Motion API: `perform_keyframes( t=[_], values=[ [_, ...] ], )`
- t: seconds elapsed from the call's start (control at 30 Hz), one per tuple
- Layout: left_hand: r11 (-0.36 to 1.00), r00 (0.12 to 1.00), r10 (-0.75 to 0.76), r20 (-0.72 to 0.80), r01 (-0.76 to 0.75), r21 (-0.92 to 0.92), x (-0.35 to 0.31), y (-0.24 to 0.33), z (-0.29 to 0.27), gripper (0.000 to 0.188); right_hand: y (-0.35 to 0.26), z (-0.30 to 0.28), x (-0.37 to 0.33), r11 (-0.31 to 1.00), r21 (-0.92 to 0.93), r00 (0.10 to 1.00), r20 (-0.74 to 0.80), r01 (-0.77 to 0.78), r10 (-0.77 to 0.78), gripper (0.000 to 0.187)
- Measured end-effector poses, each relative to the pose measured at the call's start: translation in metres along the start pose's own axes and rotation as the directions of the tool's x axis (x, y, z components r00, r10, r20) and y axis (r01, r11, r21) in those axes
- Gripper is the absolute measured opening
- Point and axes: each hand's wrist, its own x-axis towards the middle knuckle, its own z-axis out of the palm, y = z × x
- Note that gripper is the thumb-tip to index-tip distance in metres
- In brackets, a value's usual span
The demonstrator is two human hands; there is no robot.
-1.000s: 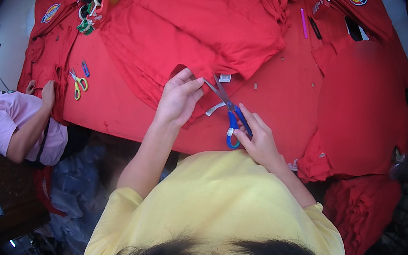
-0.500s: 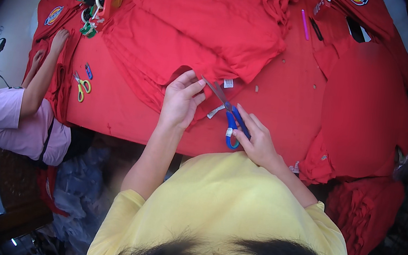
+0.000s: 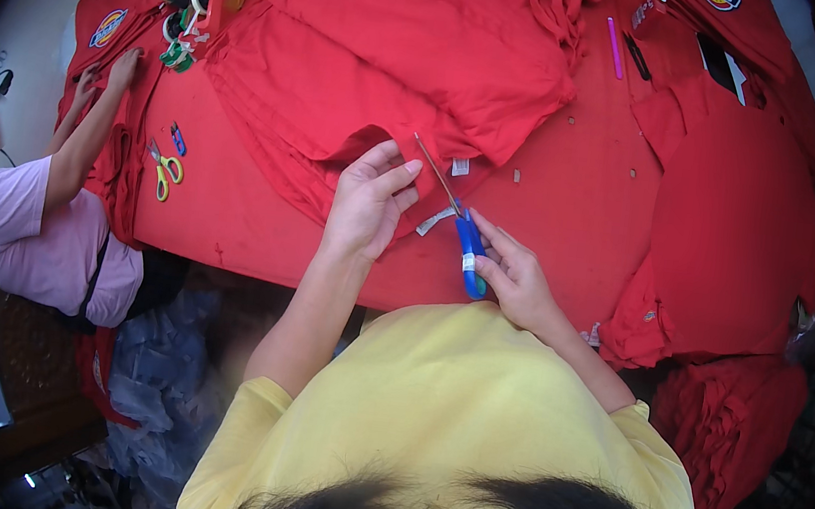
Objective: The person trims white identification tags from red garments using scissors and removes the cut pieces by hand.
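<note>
My left hand (image 3: 365, 204) pinches the near edge of a red garment (image 3: 404, 63), its fingers partly behind the cloth. In my right hand (image 3: 517, 279) is a pair of scissors (image 3: 468, 251) with blue handles. The narrow blades point up and left, close together, with the tips beside my left thumb and the garment's edge. White labels, one of them a small square (image 3: 461, 167), show at the cloth just right of the blades. Any thread at the tips is too fine to make out.
Yellow-handled scissors (image 3: 168, 170) and a small blue cutter (image 3: 177, 139) lie at left, near tape rolls (image 3: 200, 0). A pink pen (image 3: 614, 47) and a black pen (image 3: 637, 57) lie at far right. Red garments (image 3: 732, 231) are piled at right. A co-worker (image 3: 49, 224) handles red cloth at left.
The scissor blades have come together and the scissors have turned more edge-on, tips slightly higher. My left hand has shifted a little to the right. The co-worker's hands moved slightly.
</note>
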Motion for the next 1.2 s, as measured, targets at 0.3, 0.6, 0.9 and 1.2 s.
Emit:
perform_keyframes(
  t=[0.3,0.6,0.9,1.2],
  values=[
    [1.000,0.999,0.002,-0.042,-0.001,0.022,0.000,-0.004,-0.007,0.019,0.000,-0.004,-0.004,0.990,-0.001,0.990,0.032,-0.139,0.139,0.052],
    [0.991,0.994,0.064,-0.087,-0.053,0.124,-0.012,-0.008,-0.011,0.018,-0.007,-0.002,-0.006,0.937,-0.337,0.996,0.030,0.090,-0.085,0.060],
    [0.981,0.996,0.056,-0.069,-0.042,0.192,-0.018,-0.011,-0.008,0.029,-0.008,-0.004,0.004,0.943,-0.306,0.992,0.045,0.129,-0.121,0.057],
    [0.985,0.997,0.046,-0.069,-0.034,0.168,-0.017,-0.010,-0.009,0.029,0.000,-0.008,0.006,0.960,-0.265,0.996,0.039,0.090,-0.082,0.054]
  ],
)
